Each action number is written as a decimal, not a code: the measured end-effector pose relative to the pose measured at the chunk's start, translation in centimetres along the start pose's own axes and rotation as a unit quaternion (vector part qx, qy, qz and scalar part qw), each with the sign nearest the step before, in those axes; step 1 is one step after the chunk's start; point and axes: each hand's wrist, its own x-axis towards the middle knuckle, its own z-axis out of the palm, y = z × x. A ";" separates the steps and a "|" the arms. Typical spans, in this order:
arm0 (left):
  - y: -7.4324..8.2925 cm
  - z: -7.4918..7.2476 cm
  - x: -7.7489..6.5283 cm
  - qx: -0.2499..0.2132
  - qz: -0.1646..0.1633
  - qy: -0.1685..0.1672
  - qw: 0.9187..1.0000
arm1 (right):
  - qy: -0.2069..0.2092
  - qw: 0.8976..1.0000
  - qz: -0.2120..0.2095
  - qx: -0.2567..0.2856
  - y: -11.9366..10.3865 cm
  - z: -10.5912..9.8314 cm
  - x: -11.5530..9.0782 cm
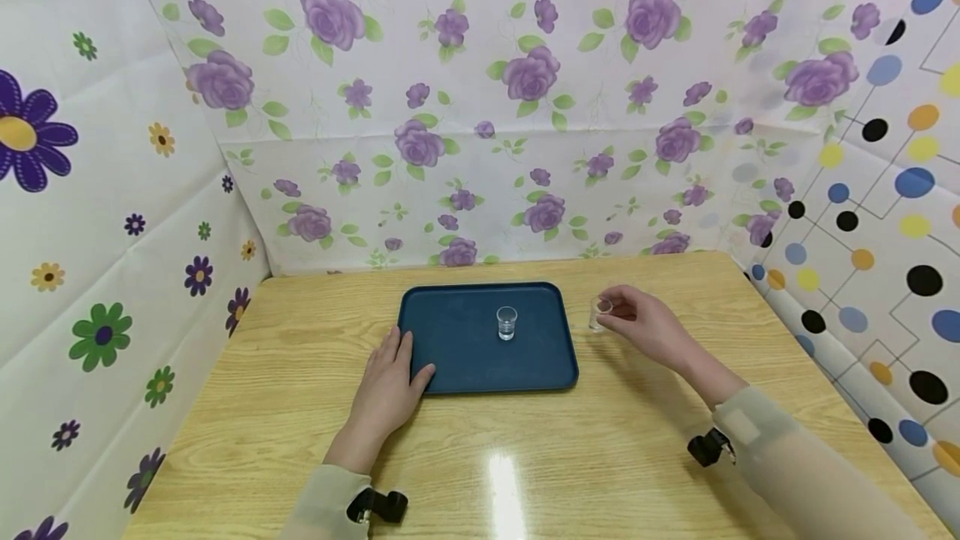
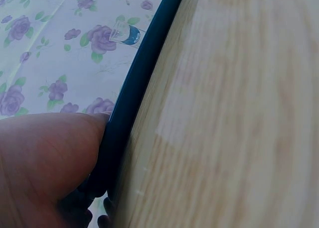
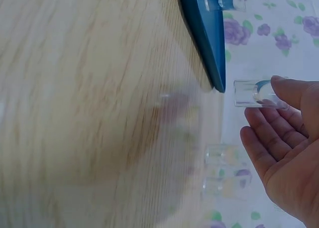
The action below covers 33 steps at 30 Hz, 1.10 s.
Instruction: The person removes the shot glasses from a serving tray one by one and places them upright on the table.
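Note:
A dark blue tray [image 1: 457, 357] lies on the wooden table, and a clear shot glass [image 1: 507, 322] stands upright on its right half. My left hand [image 1: 390, 382] rests on the tray's left edge with fairly straight fingers, the thumb at the near left corner. In the left wrist view that thumb [image 2: 55, 158] touches the tray's rim. Just right of the tray, my right hand [image 1: 648, 325] pinches a second clear shot glass [image 3: 246, 93] between thumb and fingertips, upright and close over the table.
Two more clear glasses [image 3: 222, 153] appear beyond the right hand in the right wrist view; the hand covers that spot in the head view. Flower-printed cloth [image 1: 480, 165] hangs behind the table [image 1: 585, 457], and a dotted cloth [image 1: 885, 215] along the right.

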 end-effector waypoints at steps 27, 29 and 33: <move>0.0 -0.1 0.1 0.000 -0.007 -0.011 1.000 | 0.017 0.999 0.029 -0.006 2.6 -2.1 -2.5; 0.0 -0.1 0.1 0.000 -0.007 -0.011 1.000 | 0.018 0.999 0.032 -0.007 2.9 -2.1 -2.5; 0.0 0.0 0.1 0.001 -0.008 -0.012 1.000 | 0.019 0.999 0.037 -0.007 3.3 -2.1 -2.5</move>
